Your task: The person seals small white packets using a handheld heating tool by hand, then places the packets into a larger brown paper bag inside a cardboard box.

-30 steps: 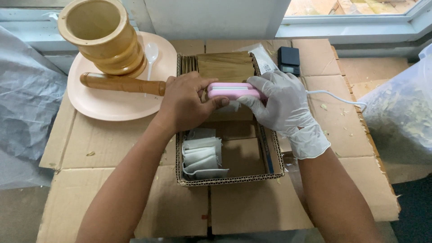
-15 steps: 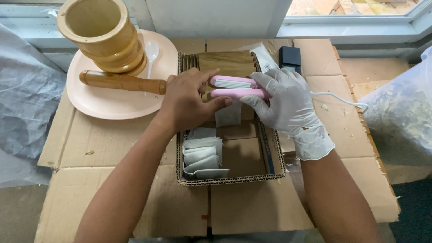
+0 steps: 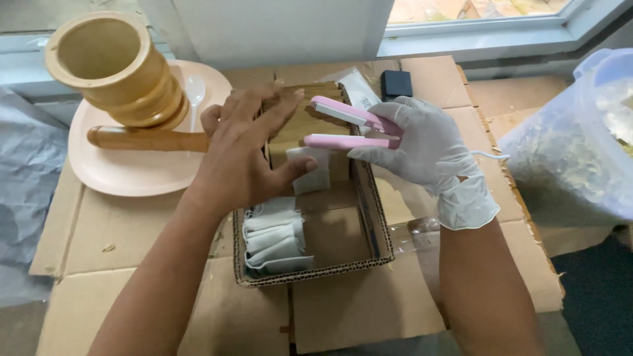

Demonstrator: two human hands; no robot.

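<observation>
The pink sealer (image 3: pixel 349 125) has been swung open in the gloved right hand (image 3: pixel 428 148), jaws apart now. A small white sachet (image 3: pixel 308 170), seemingly released, is pinched by the bare left hand (image 3: pixel 241 155), over the cardboard tray (image 3: pixel 379 224), at twelve o'clock from the stacked sachets (image 3: pixel 273 237).

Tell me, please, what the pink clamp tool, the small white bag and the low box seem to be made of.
The pink hinged clamp tool, held open in the gloved right hand, looks like smooth glossy plastic with a ribbed white inner strip. The small white bag, pinched by the bare left hand, seems thin matte filter paper or fabric; which one is unclear. The low brown box is corrugated cardboard: fluted edges show.
</observation>
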